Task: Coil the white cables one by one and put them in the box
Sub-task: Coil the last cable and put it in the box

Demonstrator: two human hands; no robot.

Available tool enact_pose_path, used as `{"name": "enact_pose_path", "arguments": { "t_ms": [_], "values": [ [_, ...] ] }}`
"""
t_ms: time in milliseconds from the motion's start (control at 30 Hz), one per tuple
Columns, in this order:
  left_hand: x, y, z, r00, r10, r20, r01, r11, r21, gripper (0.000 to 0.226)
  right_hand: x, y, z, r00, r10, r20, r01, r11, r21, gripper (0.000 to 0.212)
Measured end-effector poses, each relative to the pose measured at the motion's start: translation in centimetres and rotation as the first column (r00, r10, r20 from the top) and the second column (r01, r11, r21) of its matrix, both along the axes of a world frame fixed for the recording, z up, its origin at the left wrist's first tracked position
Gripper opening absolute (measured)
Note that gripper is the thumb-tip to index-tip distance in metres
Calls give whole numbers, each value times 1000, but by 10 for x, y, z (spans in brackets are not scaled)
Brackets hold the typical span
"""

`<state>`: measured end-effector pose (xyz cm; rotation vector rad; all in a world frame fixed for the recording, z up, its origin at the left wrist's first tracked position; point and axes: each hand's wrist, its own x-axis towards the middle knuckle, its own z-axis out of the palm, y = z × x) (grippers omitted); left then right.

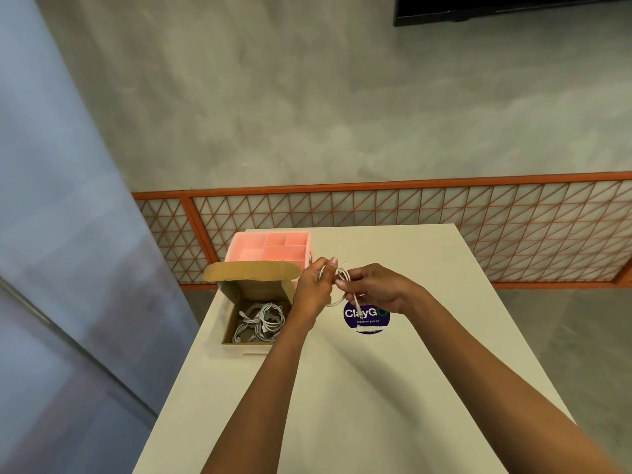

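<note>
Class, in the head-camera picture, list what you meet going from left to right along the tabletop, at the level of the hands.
Open brown cardboard box with coiled white cables inside → left hand → thin white cable held by both hands → right hand.

The box (260,289) sits on the table (376,388) at its left edge, with cables (261,321) inside; the tray (270,233) stands just behind it, at the far left corner; the sticker (366,318) lies right of the box; the left hand (313,285) and right hand (376,285) meet above the table between box and sticker, both gripping a cable (342,273); the railing (410,227) runs beyond the far edge.
</note>
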<state>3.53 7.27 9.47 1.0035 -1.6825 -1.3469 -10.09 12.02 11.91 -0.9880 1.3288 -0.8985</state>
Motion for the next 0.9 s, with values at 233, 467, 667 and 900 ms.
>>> {"name": "enact_pose_path", "arguments": {
  "t_ms": [233,467,667,900],
  "values": [
    [7,-7,-7,994,106,-2,-106,994,-34,24,2,-6,8,894,-268,-360,206,958,-200,18],
    [9,-10,-13,994,109,-5,-109,994,14,27,8,-5,20,799,-123,-589,-13,975,-222,17],
    [4,-9,-17,993,116,-12,-116,993,-12,22,8,0,18,904,-157,-397,59,967,-249,14],
    [12,-16,-22,988,148,-53,-148,989,15,21,-8,6,27,954,-161,-253,115,975,-188,17]
  ]
}}
